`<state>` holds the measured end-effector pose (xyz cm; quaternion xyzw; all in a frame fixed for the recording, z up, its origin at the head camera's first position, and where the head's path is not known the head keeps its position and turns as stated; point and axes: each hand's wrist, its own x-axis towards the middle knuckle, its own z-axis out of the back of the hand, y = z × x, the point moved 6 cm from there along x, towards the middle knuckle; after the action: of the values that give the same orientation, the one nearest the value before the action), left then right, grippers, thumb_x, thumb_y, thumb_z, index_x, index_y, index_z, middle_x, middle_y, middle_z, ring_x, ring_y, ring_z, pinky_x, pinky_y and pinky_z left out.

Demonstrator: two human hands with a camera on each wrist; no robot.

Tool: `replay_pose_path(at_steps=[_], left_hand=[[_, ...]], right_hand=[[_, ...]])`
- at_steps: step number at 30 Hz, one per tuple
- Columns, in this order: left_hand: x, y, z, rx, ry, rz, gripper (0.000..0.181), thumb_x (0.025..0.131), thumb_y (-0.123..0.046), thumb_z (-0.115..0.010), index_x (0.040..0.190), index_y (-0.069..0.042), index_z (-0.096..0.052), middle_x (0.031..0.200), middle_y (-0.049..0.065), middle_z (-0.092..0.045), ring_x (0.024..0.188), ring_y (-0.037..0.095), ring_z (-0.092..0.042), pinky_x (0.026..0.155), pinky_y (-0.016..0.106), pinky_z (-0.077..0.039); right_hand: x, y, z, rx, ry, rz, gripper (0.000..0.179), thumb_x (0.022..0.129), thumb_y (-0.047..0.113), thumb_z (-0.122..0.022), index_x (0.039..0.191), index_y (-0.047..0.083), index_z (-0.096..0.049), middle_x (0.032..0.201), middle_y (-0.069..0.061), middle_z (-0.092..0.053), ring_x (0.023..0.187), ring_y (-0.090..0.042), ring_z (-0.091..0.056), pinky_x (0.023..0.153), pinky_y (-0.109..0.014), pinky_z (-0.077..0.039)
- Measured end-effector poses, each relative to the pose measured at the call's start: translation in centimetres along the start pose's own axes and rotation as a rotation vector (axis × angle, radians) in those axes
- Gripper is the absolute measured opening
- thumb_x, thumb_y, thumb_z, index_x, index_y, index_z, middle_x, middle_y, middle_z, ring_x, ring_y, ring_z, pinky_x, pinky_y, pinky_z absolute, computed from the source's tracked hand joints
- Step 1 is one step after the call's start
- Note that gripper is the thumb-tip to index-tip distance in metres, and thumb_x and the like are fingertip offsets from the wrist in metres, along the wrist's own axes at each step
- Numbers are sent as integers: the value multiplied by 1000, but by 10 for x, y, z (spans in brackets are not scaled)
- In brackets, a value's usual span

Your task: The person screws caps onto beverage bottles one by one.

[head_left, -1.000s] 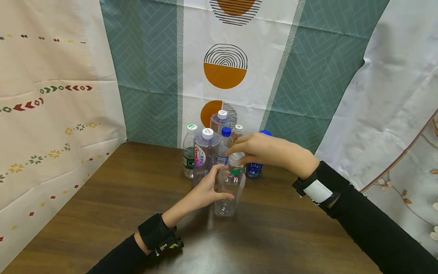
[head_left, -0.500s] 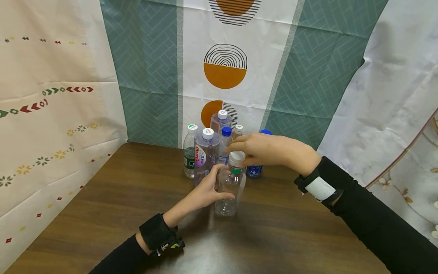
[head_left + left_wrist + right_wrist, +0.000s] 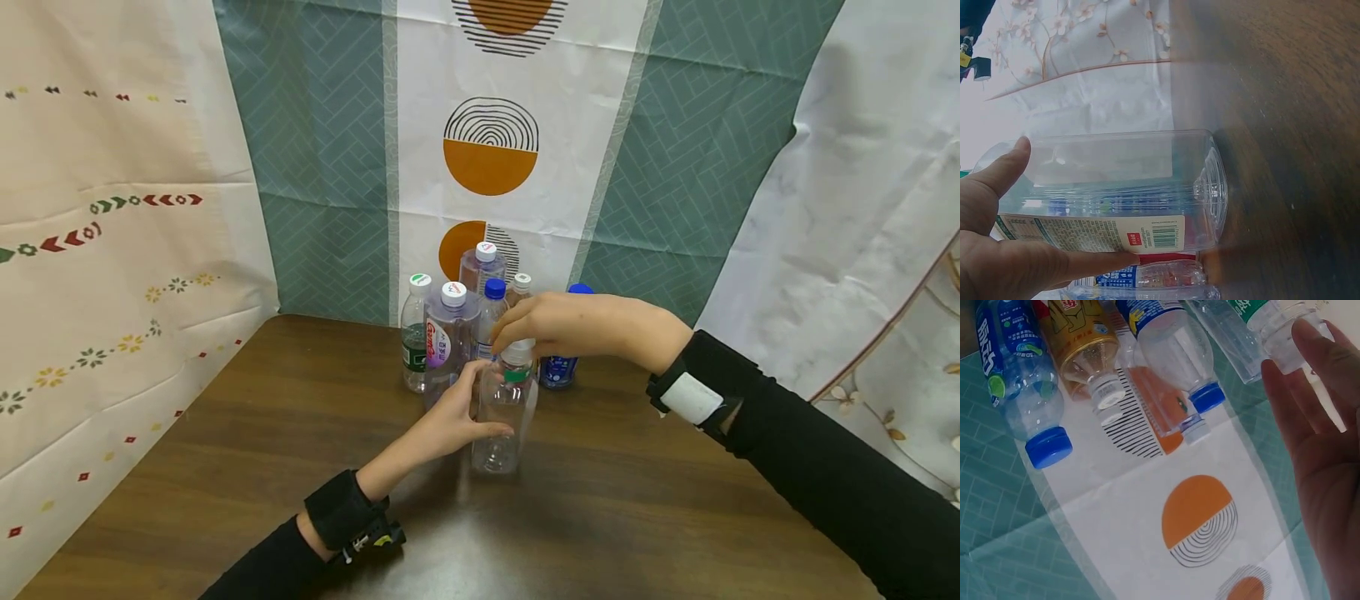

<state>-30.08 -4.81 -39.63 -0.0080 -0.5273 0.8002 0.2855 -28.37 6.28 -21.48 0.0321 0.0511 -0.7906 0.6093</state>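
Observation:
A clear plastic bottle (image 3: 497, 454) stands upright on the table. My left hand (image 3: 453, 421) grips its body, thumb on the near side and fingers round the left. The left wrist view shows the thumb and a finger along the bottle (image 3: 1104, 159), whose label (image 3: 1159, 232) carries a barcode. At the top, my right hand (image 3: 592, 327) pinches the white cap (image 3: 517, 354), which is partly hidden by its fingers. From the right wrist, that hand (image 3: 1329, 431) has thumb and fingers round the cap end, beside a green band.
Several other bottles stand close behind: a purple-tinted one (image 3: 447, 325), a green-labelled one (image 3: 413, 358), a blue-capped one (image 3: 491, 312), and a blue-labelled one (image 3: 557, 372) at the right. The right wrist view adds a gold-labelled bottle (image 3: 1079, 334). A patterned cloth (image 3: 330, 167) hangs behind the wooden table (image 3: 622, 500).
The right hand's fingers have turned about the cap, with their tips shifted toward the near left side; the cap is more covered now. The left hand and bottle have hardly moved.

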Motion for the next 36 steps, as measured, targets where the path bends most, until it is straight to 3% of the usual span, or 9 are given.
replay_pose_path(at_steps=[3, 7, 11, 14, 19, 22, 26, 28, 36], left_hand=[[0, 0, 0, 7, -6, 6, 92, 82, -21, -87, 150, -7, -27, 143, 14, -52, 129, 29, -50, 101, 50, -48], [-1, 1, 0, 10, -3, 16, 92, 83, -22, -87, 151, -7, -26, 142, 14, -53, 111, 26, -52, 81, 39, -49], [-2, 0, -1, 9, 3, 20, 92, 84, -22, -86, 151, -7, -26, 141, 15, -54, 111, 27, -52, 80, 39, -50], [-2, 0, 0, 7, -1, 16, 92, 83, -22, -86, 151, -7, -26, 142, 15, -53, 122, 29, -53, 91, 47, -52], [-1, 1, 0, 5, 0, 20, 91, 84, -23, -86, 151, -7, -26, 141, 15, -52, 115, 28, -53, 85, 43, -51], [-1, 2, 0, -1, 4, 28, 92, 84, -23, -86, 151, -8, -25, 142, 13, -52, 115, 26, -52, 83, 39, -50], [0, 2, 0, -14, 3, 28, 92, 83, -21, -87, 151, -9, -26, 143, 12, -53, 131, 28, -50, 99, 47, -50], [0, 1, 0, -17, 4, 20, 92, 83, -20, -87, 150, -8, -26, 143, 13, -53, 133, 30, -49, 103, 50, -48], [-1, 3, -1, -4, 3, 21, 92, 83, -21, -87, 150, -10, -26, 142, 9, -56, 108, 22, -54, 78, 32, -48]], right_hand=[[2, -2, -2, -26, -9, -24, 37, 90, 5, -76, 126, 6, -68, 126, -10, -68, 118, -28, -63, 98, -39, -55], [5, -5, -4, -76, -26, -78, 36, 95, 21, -72, 126, 3, -68, 119, -11, -70, 112, -28, -66, 97, -40, -55], [7, -6, -6, -91, -38, -114, 39, 96, 28, -71, 125, 2, -69, 116, -12, -71, 109, -28, -67, 96, -40, -56], [7, -6, -6, -79, -43, -131, 39, 96, 28, -72, 124, 2, -69, 116, -11, -72, 108, -27, -67, 95, -39, -56], [5, -9, -7, -21, -11, -173, 44, 95, 29, -73, 131, 4, -65, 126, -12, -67, 104, -26, -68, 95, -40, -56], [1, -11, -9, 20, 26, -193, 53, 93, 27, -76, 139, 6, -60, 138, -14, -59, 113, -28, -64, 98, -41, -55], [-3, -10, -10, 36, 31, -141, 54, 91, 16, -78, 140, 7, -58, 146, -13, -54, 128, -31, -56, 99, -40, -54], [-4, -9, -10, 36, 19, -108, 48, 93, 9, -75, 138, 8, -59, 144, -12, -55, 124, -29, -58, 94, -36, -56], [-3, -8, -10, 12, -34, -104, 37, 94, 9, -73, 130, 9, -64, 129, -9, -64, 115, -26, -63, 95, -37, -57]])
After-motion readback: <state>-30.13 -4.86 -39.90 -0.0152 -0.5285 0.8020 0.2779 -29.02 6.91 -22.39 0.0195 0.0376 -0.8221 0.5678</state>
